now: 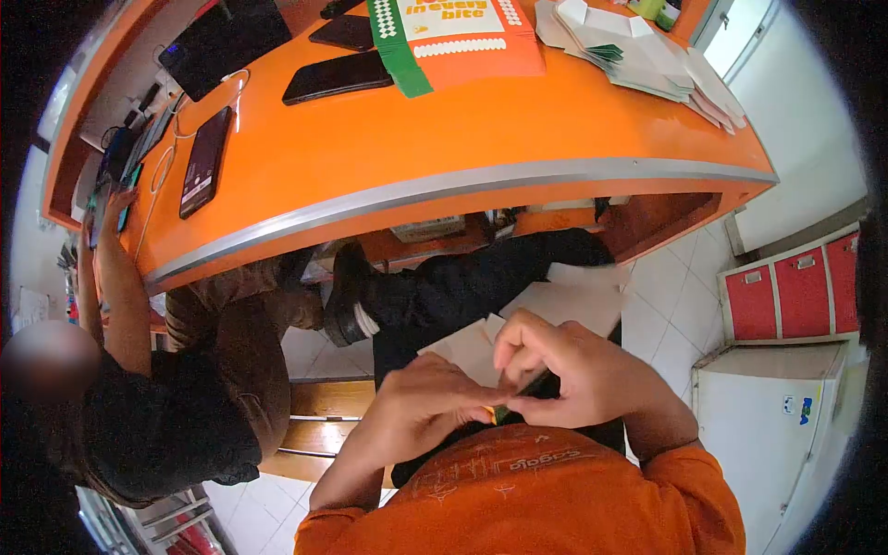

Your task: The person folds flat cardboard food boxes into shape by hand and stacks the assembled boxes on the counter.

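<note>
On my lap lies a pale cardboard box blank (578,305), its plain side up and partly hidden by my hands. A small green and yellow printed edge (499,413) shows between my fingertips. My left hand (427,404) is closed, its thumb and fingers pinching the near edge of the cardboard. My right hand (585,375) is closed too, with curled fingers at the same edge, close to the left fingertips. The far part of the blank is slightly blurred.
An orange table (481,129) holds a printed green and orange carton (476,69), a stack of pale box blanks (638,60) and a phone (206,162). Another person (176,398) sits at my left. A white cabinet (768,416) stands at right.
</note>
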Available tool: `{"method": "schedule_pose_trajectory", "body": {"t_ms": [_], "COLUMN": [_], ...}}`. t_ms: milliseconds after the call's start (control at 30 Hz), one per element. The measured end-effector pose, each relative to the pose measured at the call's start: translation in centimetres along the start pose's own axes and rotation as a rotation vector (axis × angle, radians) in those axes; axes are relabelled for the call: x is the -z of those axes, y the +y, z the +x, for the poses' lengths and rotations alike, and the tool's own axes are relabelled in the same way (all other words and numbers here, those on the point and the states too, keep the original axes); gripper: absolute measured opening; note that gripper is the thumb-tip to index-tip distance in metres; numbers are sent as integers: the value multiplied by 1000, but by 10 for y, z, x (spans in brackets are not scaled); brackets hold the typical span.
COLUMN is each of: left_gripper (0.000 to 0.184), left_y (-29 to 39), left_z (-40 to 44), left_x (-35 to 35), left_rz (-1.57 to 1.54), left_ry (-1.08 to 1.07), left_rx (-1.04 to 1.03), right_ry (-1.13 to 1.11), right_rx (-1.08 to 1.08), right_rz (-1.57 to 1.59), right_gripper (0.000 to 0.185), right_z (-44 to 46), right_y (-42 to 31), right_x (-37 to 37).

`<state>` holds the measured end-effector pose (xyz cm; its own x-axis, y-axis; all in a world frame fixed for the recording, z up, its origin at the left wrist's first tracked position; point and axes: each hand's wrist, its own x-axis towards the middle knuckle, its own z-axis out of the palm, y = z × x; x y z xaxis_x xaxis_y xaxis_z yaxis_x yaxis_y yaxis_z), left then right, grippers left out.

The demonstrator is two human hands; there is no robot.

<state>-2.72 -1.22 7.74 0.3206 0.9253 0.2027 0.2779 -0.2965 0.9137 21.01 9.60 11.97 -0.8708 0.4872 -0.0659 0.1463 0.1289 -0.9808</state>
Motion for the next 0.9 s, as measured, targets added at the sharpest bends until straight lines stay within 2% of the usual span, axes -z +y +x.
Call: {"method": "schedule_pose_trajectory", "body": {"t_ms": [67, 100, 200, 233, 300, 333, 367, 400, 467, 533, 633, 700, 833, 900], "left_gripper": [30, 34, 36, 32, 24, 28, 29, 30, 30, 27, 22, 22, 18, 16], "left_y": [25, 22, -9, -6, 6, 2, 6, 9, -5, 10, 7, 14, 14, 1], "left_z": [8, 8, -15, -24, -23, -15, -7, 0, -5, 5, 12, 16, 20, 17], "left_x": [1, 4, 28, 22, 7, 5, 0, -4, -16, -28, -38, -39, -38, -40], "left_rz": [78, 57, -191, -342, -606, -493, -489, -485, -501, -528, -487, -537, -582, -364], "left_ry": [-5, -4, -18, 217, 701, 900, 974, 1052, 1010, 998, 1016, 1038, 1038, 1020], "left_rx": [119, 222, 53, 88, 106, 91, 101, 104, 69, 59, -112, -131, -186, -262], "right_ry": [-108, -40, 218, 307, 683, 854, 749, 476, 469, 571, 619, 583, 598, 608], "right_rx": [9, -4, 33, 37, 385, 556, 757, 753, 710, 752, 777, 762, 796, 826], "right_rz": [-11, 218, 506, 645, 89, -205, -285, -468, -393, -391, -462, -442, -473, -391], "right_gripper": [35, 36, 38, 29, 23, 21, 20, 25, 32, 37, 44, 49, 43, 37], "right_z": [0, -4, -3, 0, 19, 27, 24, 19, 31, 37, 38, 38, 40, 40], "right_y": [-1, 4, 6, 0, 17, 29, 40, 28, 9, 21, 32, 23, 21, 23], "right_x": [10, 6, 12, 11, 5, 2, 1, 3, -32, -48, -45, -42, -40, -40]}}
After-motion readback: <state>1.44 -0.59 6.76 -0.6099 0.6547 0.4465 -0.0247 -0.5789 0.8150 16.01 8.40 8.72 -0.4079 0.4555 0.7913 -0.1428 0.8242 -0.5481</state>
